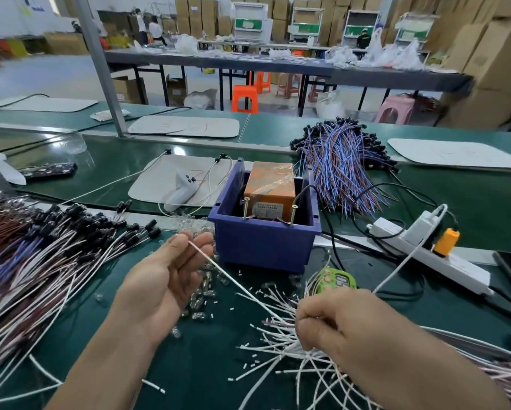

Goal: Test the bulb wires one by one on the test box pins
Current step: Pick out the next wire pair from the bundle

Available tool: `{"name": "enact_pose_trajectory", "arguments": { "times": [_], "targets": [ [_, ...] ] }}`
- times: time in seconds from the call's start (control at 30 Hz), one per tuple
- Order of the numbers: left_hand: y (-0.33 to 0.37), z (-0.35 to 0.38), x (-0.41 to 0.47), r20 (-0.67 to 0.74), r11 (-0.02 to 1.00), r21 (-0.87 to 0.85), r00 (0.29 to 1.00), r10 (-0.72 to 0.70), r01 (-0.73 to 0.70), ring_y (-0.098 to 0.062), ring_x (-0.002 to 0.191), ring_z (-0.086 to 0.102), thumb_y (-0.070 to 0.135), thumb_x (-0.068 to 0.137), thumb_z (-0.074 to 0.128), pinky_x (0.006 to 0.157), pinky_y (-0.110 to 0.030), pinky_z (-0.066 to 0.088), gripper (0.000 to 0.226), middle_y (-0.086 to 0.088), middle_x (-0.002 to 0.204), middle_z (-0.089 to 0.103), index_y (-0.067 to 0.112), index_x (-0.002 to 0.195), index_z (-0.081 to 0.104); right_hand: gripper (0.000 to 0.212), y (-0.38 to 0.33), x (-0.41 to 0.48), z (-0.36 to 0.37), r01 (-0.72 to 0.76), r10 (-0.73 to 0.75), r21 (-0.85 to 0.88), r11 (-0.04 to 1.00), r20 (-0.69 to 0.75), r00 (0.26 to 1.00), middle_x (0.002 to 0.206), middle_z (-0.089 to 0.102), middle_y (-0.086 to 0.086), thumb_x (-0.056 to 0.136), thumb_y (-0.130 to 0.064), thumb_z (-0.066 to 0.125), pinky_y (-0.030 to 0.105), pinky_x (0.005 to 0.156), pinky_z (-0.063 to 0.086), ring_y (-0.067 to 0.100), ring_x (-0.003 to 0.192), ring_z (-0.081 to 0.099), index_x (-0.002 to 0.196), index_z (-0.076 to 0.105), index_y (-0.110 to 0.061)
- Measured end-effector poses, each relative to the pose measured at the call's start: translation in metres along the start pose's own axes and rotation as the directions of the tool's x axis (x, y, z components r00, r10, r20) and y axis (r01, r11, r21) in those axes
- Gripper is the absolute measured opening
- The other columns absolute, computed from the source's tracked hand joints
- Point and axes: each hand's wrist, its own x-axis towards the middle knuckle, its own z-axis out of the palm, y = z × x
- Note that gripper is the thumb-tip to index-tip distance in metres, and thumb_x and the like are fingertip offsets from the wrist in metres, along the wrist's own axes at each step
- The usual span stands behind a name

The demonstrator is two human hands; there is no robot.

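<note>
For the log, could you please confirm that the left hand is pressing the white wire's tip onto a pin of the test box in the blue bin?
Not quite: the head view shows the left hand holding the white wire's tip short of the blue bin, off the test box pins.

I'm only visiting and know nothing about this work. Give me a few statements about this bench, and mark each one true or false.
1. The right hand grips a bunch of white wires. True.
2. The single wire stretched between the hands touches the two pins. False: it runs from the left hand to the right hand, in front of the blue box and clear of the pins.
3. An orange block sits inside the blue box. True.
4. The power strip lies left of the box. False: it lies to its right.
</note>
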Motion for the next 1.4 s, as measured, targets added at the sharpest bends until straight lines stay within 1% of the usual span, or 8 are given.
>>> {"name": "enact_pose_trajectory", "arguments": {
  "times": [0.13, 0.2, 0.33, 0.6, 0.83, 1.0, 1.17, 1.4],
  "targets": [
    [0.008, -0.002, 0.002, 0.024, 0.998, -0.061, 1.0, 0.006, -0.005, -0.005, 0.042, 0.046, 0.022, 0.104, 0.051, 0.039, -0.014, 0.038, 0.015, 0.006, 0.06, 0.054, 0.014, 0.101, 0.064, 0.027, 0.009, 0.0, -0.026, -0.004, 0.023, 0.156, 0.988, -0.118, 0.993, 0.093, 0.074, -0.012, 0.099, -0.031, 0.055, 0.034, 0.076, 0.056, 0.009, 0.08, 0.068, 0.074, 0.066, -0.028],
    [0.007, -0.005, 0.003, -0.028, 0.997, 0.052, 0.997, 0.066, -0.065, -0.006, 0.042, 0.036, 0.022, 0.104, 0.052, 0.041, -0.016, 0.034, 0.021, 0.004, 0.057, 0.047, 0.009, 0.107, 0.067, 0.028, 0.014, 0.007, -0.037, 0.045, 0.01, 0.233, 0.971, -0.226, 0.974, 0.071, 0.069, -0.003, 0.101, -0.021, 0.055, 0.042, 0.057, 0.049, 0.014, 0.058, 0.059, 0.075, 0.065, -0.019],
    [0.002, -0.002, 0.001, -0.091, 0.956, 0.242, 0.977, 0.192, -0.166, -0.01, 0.053, 0.027, 0.004, 0.1, 0.043, 0.057, -0.028, 0.023, 0.03, 0.005, 0.055, 0.042, 0.001, 0.112, 0.072, 0.029, 0.015, 0.027, -0.046, 0.102, -0.057, 0.113, 0.988, -0.349, 0.935, 0.053, 0.061, -0.003, 0.099, -0.021, 0.058, 0.014, 0.043, 0.035, 0.004, 0.039, 0.045, 0.071, 0.067, -0.022],
    [0.016, 0.032, -0.005, -0.052, 0.872, 0.314, 0.91, 0.411, -0.376, -0.012, 0.073, 0.076, 0.0, 0.102, 0.054, 0.057, -0.018, 0.056, 0.017, -0.008, 0.086, 0.08, 0.015, 0.109, 0.061, 0.022, 0.019, 0.061, -0.029, 0.155, -0.114, 0.005, 0.988, -0.656, 0.746, 0.062, 0.066, -0.007, 0.097, -0.029, 0.067, 0.015, 0.061, 0.042, 0.003, 0.063, 0.057, 0.08, 0.053, -0.031],
    [-0.005, 0.029, -0.001, -0.066, 0.633, 0.507, 0.706, 0.705, -0.585, -0.024, 0.048, 0.069, 0.019, 0.092, 0.077, 0.044, -0.029, 0.056, 0.01, -0.009, 0.062, 0.073, 0.017, 0.082, 0.074, 0.019, 0.03, 0.075, -0.021, 0.27, -0.167, 0.036, 0.962, -0.704, 0.69, 0.061, 0.062, -0.014, 0.093, -0.02, 0.073, 0.011, 0.061, 0.043, 0.005, 0.067, 0.059, 0.082, 0.06, -0.028],
    [-0.023, 0.02, 0.006, -0.019, 0.535, 0.588, 0.651, 0.759, -0.607, -0.021, 0.043, 0.054, 0.032, 0.093, 0.075, 0.047, -0.035, 0.048, 0.017, -0.002, 0.057, 0.068, 0.036, 0.077, 0.077, 0.015, 0.034, 0.08, -0.014, 0.278, -0.18, 0.016, 0.96, -0.727, 0.662, 0.065, 0.063, -0.016, 0.094, -0.019, 0.071, 0.018, 0.064, 0.046, 0.004, 0.07, 0.06, 0.085, 0.063, -0.028],
    [-0.031, 0.019, 0.004, -0.023, 0.573, 0.549, 0.674, 0.739, -0.609, -0.014, 0.035, 0.046, 0.019, 0.093, 0.073, 0.034, -0.021, 0.037, 0.021, -0.003, 0.064, 0.072, 0.035, 0.081, 0.08, 0.02, 0.035, 0.082, -0.012, 0.212, -0.138, -0.004, 0.977, -0.771, 0.622, 0.054, 0.056, -0.01, 0.093, -0.02, 0.069, 0.018, 0.056, 0.041, 0.01, 0.058, 0.055, 0.077, 0.059, -0.024],
    [-0.038, 0.015, 0.009, -0.036, 0.664, 0.543, 0.776, 0.63, -0.514, -0.014, 0.045, 0.048, 0.006, 0.088, 0.075, 0.042, -0.024, 0.043, 0.033, -0.008, 0.064, 0.072, 0.039, 0.088, 0.081, 0.022, 0.032, 0.082, -0.009, 0.155, -0.11, -0.017, 0.988, -0.78, 0.616, 0.053, 0.057, -0.007, 0.093, -0.022, 0.067, 0.032, 0.055, 0.045, 0.013, 0.051, 0.05, 0.074, 0.057, -0.021]
  ]
}}
